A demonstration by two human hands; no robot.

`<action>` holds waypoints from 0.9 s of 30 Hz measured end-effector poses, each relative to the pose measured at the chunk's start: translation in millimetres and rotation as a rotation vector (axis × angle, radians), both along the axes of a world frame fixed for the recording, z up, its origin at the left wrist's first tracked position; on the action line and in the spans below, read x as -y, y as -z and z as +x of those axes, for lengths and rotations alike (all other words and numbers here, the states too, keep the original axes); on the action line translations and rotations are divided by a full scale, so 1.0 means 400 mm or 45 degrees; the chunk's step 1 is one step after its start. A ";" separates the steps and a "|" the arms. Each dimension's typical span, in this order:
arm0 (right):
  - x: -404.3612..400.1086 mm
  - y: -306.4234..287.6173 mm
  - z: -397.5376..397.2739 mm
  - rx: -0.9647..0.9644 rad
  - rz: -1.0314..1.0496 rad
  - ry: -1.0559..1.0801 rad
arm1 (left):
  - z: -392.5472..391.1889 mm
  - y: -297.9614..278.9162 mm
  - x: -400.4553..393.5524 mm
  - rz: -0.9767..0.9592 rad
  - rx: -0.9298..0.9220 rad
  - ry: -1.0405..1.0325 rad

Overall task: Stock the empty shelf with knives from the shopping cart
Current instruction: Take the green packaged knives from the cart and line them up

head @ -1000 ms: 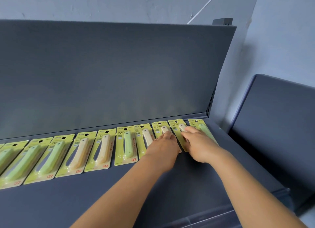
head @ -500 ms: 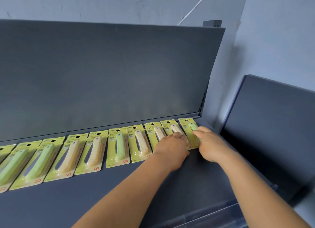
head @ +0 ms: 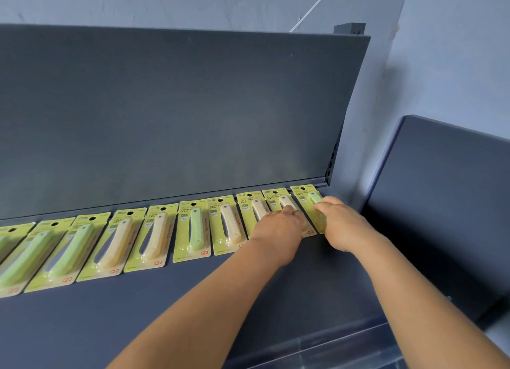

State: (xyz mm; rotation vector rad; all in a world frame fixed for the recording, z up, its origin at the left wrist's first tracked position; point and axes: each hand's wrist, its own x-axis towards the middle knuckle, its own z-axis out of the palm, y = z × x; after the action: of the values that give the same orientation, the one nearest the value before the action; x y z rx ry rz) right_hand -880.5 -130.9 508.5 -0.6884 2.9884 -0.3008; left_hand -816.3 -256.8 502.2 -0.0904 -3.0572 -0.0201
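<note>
Several fruit knives in yellow-green blister cards lie side by side in a row along the back of a dark grey shelf [head: 138, 313]. Some knives are green [head: 196, 232], some cream [head: 230, 225]. My left hand [head: 278, 226] rests with its fingers on the cream knife cards second and third from the right end [head: 284, 201]. My right hand [head: 340, 225] holds the last card at the right end, a green knife [head: 313, 197], its fingers curled over the card's edge. The shopping cart is out of view.
The shelf's upright back panel [head: 179, 114] rises behind the row. A second dark shelf unit [head: 447, 203] stands close on the right. The grey wall [head: 441, 51] is behind both. The shelf's front strip [head: 317, 349] runs along the bottom.
Both hands have shifted right along the row. My right hand went from the cream card to the last green card and slid it towards the shelf's right end, apart from its neighbour.
</note>
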 end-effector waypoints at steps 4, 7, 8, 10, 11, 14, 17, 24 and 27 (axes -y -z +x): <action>0.006 -0.009 0.020 -0.032 0.008 0.013 | 0.031 -0.018 0.015 -0.005 -0.080 0.013; 0.030 -0.028 0.062 -0.100 -0.024 -0.037 | 0.086 -0.039 0.045 -0.035 -0.173 -0.024; 0.044 -0.035 0.081 -0.118 -0.043 -0.066 | 0.111 -0.045 0.059 -0.029 -0.190 -0.048; 0.080 -0.048 0.126 -0.148 -0.078 -0.130 | 0.171 -0.055 0.094 0.012 -0.219 -0.106; 0.102 -0.054 0.151 -0.165 -0.096 -0.165 | 0.204 -0.060 0.115 0.038 -0.236 -0.138; 0.181 -0.069 0.244 -0.203 -0.189 -0.277 | 0.313 -0.066 0.195 0.081 -0.273 -0.243; 0.271 -0.075 0.358 -0.203 -0.245 -0.414 | 0.438 -0.063 0.292 0.100 -0.295 -0.381; 0.517 -0.063 0.670 -0.080 -0.334 -0.730 | 0.801 -0.047 0.529 0.140 -0.328 -0.662; 0.633 -0.049 0.801 -0.044 -0.361 -0.858 | 0.962 -0.040 0.625 0.131 -0.346 -0.779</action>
State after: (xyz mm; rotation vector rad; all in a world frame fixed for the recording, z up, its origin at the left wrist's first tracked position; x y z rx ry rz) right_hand -560.0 -384.2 528.2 -1.6631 2.5505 -0.6603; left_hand -431.6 -506.9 518.1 0.7736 -2.6765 -0.1139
